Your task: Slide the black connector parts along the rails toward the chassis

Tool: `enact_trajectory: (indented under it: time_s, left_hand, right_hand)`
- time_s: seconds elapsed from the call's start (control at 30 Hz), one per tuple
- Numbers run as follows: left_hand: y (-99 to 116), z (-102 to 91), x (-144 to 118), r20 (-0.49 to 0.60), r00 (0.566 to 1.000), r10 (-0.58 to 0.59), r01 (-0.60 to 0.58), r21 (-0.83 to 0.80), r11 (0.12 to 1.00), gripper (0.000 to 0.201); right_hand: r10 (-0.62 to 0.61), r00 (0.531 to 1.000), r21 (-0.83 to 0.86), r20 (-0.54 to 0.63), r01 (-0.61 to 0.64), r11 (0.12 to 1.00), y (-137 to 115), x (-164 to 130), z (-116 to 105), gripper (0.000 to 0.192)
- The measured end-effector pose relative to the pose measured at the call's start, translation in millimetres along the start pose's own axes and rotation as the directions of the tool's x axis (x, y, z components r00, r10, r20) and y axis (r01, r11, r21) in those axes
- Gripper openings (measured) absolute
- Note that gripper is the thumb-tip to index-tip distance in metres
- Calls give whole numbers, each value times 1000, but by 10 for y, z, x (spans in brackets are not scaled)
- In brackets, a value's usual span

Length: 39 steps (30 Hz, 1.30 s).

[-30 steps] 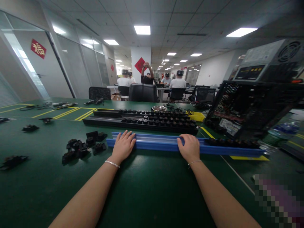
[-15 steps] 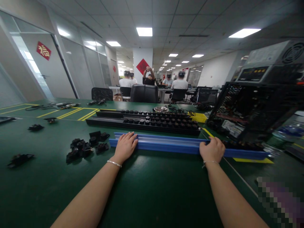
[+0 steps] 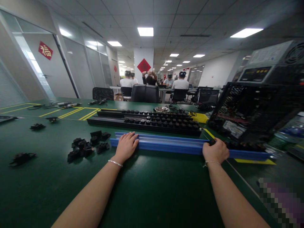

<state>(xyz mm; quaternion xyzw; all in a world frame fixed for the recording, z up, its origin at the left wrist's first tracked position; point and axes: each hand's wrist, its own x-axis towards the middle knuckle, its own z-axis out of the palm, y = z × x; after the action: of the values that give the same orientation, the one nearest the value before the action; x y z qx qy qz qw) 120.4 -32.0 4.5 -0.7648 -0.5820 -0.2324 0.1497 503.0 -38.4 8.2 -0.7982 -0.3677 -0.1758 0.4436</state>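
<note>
A long blue channel rail [image 3: 171, 147] lies across the green table in front of me. My left hand [image 3: 126, 145] is closed over its left part, fingers across the channel and the thumb at the near wall. Toward the right end, my right hand [image 3: 216, 150] is closed with its fingers inside the channel, on a small black part [image 3: 212, 142] that shows beside the thumb. Most of that part is hidden by the hand. A row of black parts [image 3: 247, 146] fills the channel to the right of it.
Behind the blue rail lie black rails [image 3: 142, 125] holding similar parts. Loose black parts [image 3: 80, 148] form a pile at left. A metal bowl [image 3: 161, 109], yellow tray [image 3: 199, 117], open computer case [image 3: 251, 110] and plastic bottle [image 3: 287, 136] stand farther back and right. People sit beyond.
My right hand has slid slightly right along the channel, and its fingers have curled more. My left hand stays in place on the rail. The view has shifted a little.
</note>
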Motion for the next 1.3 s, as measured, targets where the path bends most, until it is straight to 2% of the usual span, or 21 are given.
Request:
enact_trajectory:
  time_s: [0.07,0.2,0.63,1.3]
  left_hand:
    - [0,1,-1,-9,1000,0,0,1,1000,42]
    - [4,2,-5,-12,1000,-2,2,1,1000,42]
    - [-3,19,-4,-28,1000,-3,2,-11,1000,41]
    - [14,-3,0,-12,1000,-4,4,-7,1000,42]
  right_hand:
    - [50,998,-26,35,-49,998,-22,-6,-18,42]
    - [72,994,-30,84,-69,997,-36,-4,-30,41]
    - [39,989,-26,145,-35,999,-30,-10,-18,41]
    - [-2,987,-14,162,4,1000,-112,-78,-37,37]
